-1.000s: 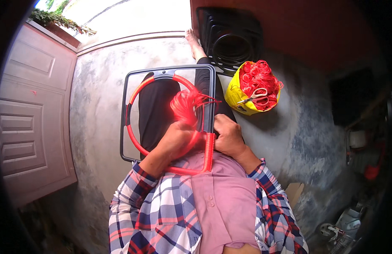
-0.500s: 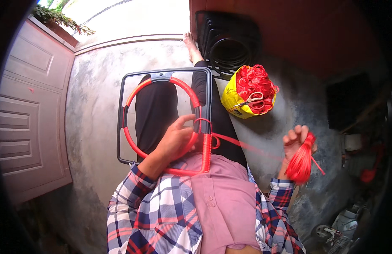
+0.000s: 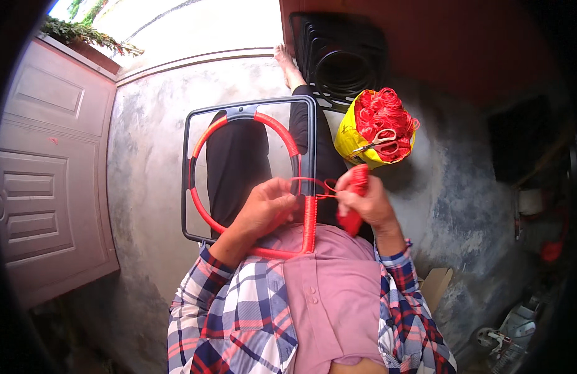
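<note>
A black square frame (image 3: pixel 186 168) with rounded corners lies across my lap, a ring (image 3: pixel 277 128) fixed inside it. Red cord covers much of the ring, and tight red wrapping (image 3: pixel 310 225) covers the near part of the frame's right bar. My left hand (image 3: pixel 263 207) is closed at the ring's right side, its fingertips pinching a thin red strand by that bar. Just right of the bar, my right hand (image 3: pixel 371 201) grips a bundle of red cord (image 3: pixel 359 179). Strands run from the bundle's side to the bar in a small loop (image 3: pixel 329 186).
Right of my leg stands a yellow bag (image 3: pixel 346 138) heaped with red cord (image 3: pixel 381 112), scissors (image 3: pixel 383 141) resting on it. Black frames (image 3: pixel 304 47) are stacked against the dark red wall. A panelled door (image 3: pixel 45 162) is at left, a small wheeled thing (image 3: pixel 513 327) at lower right.
My right hand has come in from the far right with the cord bundle, up close to the frame. The strand that stretched out is now slack and looped. My left fingers have closed together.
</note>
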### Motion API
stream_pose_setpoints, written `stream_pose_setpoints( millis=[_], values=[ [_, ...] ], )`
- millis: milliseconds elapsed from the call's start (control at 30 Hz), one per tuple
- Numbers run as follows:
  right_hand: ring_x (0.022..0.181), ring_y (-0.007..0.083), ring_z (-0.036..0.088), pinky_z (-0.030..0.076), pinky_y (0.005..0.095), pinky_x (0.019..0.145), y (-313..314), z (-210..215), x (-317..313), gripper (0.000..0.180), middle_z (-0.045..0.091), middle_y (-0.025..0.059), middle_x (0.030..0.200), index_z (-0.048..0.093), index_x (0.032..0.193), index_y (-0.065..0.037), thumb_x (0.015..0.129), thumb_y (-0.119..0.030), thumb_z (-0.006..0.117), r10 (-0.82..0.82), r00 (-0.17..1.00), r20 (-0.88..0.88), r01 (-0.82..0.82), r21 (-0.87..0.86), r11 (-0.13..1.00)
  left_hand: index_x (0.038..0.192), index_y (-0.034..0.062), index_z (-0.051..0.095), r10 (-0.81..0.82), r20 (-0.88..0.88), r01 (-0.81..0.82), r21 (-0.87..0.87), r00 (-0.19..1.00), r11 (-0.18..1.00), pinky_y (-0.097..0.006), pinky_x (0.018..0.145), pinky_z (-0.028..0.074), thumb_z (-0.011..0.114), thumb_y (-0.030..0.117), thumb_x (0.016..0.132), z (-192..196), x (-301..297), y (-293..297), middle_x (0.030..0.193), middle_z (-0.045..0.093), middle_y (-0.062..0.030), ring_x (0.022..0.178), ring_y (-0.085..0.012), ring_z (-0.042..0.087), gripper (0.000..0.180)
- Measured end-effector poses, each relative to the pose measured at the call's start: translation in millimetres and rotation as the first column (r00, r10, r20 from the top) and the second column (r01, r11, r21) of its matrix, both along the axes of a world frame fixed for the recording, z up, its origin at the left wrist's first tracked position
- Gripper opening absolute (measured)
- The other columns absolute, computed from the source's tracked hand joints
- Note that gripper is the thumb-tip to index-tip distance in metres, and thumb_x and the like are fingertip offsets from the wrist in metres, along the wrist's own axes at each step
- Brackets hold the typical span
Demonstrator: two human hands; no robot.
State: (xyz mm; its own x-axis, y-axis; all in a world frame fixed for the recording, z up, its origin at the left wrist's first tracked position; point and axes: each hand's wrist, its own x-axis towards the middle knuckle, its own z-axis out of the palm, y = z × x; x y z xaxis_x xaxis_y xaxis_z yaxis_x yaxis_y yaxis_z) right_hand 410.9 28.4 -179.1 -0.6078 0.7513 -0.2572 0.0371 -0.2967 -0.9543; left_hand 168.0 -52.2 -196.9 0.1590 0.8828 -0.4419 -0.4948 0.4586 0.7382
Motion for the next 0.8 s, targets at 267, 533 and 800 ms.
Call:
stream_pose_setpoints(
  millis=[267, 533, 800],
  values=[
    [0.043, 0.0101, 0.042, 0.041, 0.025, 0.039, -16.6, 36.0, 25.1, 0.016, 0.046, 0.0036, 0.062, 0.05, 0.091, 0.0, 0.079, 0.006, 0.059, -0.308, 0.861, -0.406, 0.17, -0.341, 0.925, 0.095, 0.0038, 0.054, -0.023, 0.034, 0.025, -0.077, 0.999, 0.997, -0.025, 0.054, 0.054, 0.06, 0.005, 0.093, 2.2, 0.4, 1.3, 0.078, 0.064, -0.0116, 0.058, -0.0158, 0.063, 0.006],
    [0.031, 0.01, 0.027, 0.024, 0.0264, 0.031, -43.9, 67.0, 8.9, 0.02, 0.037, 0.0028, 0.051, 0.038, 0.082, -0.005, 0.078, 0.008, 0.052, -0.239, 0.703, -0.67, -0.01, -0.345, 0.938, 0.092, 0.0038, 0.054, -0.048, -0.026, 0.045, -0.085, 0.999, 0.995, -0.026, 0.052, 0.054, 0.061, 0.006, 0.093, -4.3, -0.2, -0.5, 0.076, 0.063, -0.0102, 0.058, -0.015, 0.063, 0.008],
    [0.067, 0.0193, 0.057, 0.046, 0.0318, 0.061, -48.1, 95.8, -24.3, 0.022, 0.059, 0.009, 0.077, 0.049, 0.088, -0.005, 0.08, -0.018, 0.066, 0.315, 0.825, -0.469, -0.399, -0.09, 0.912, 0.125, -0.0059, 0.045, -0.019, -0.937, 0.366, 0.118, 0.349, 0.923, -0.035, 0.074, 0.051, 0.078, 0.037, 0.077, 14.3, 27.9, -3.6, 0.09, 0.065, -0.0187, 0.08, -0.0267, 0.065, 0.071]
  ],
)
